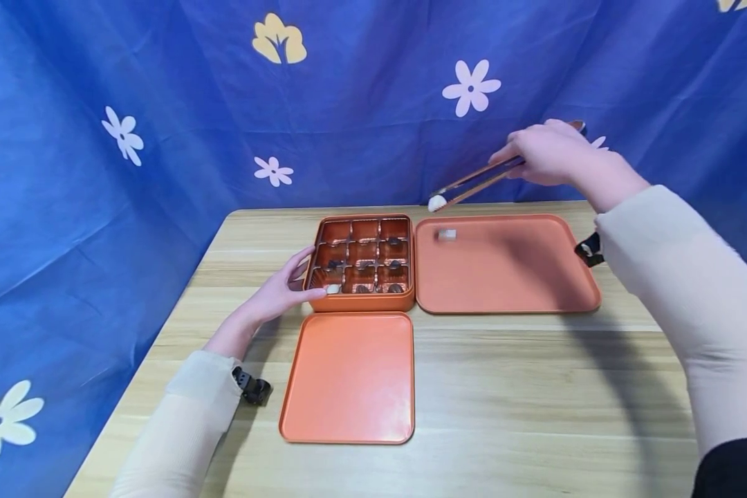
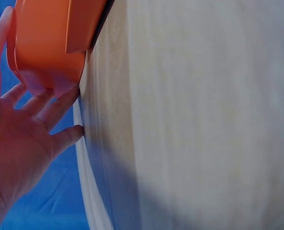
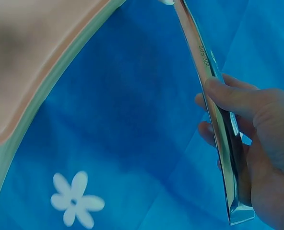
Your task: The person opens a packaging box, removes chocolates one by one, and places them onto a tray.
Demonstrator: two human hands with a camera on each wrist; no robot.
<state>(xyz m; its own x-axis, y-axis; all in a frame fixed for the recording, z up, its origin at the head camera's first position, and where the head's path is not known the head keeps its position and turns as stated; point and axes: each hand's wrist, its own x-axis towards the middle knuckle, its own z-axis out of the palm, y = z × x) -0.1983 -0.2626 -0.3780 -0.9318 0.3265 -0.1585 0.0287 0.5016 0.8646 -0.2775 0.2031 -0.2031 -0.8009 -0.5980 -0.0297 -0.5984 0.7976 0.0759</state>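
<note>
My right hand (image 1: 548,149) grips metal tongs (image 1: 476,190), raised above the far edge of the tray. Between the tong tips is a small white piece (image 1: 437,203). On the orange tray (image 1: 504,283) lies another whitish piece (image 1: 447,234), near its back left corner. My left hand (image 1: 270,297) rests at the left side of the orange box (image 1: 364,303), its thumb along the front rim and its spread fingers against the side. A clear divided insert fills the box. A white piece (image 1: 333,289) sits in the front left compartment, and dark pieces (image 1: 395,288) sit in several others.
A square orange lid (image 1: 351,377) lies directly in front of the box. Box and tray stand side by side on the wooden table (image 1: 504,408). Behind the table's back edge hangs a blue curtain (image 1: 361,138) with flowers.
</note>
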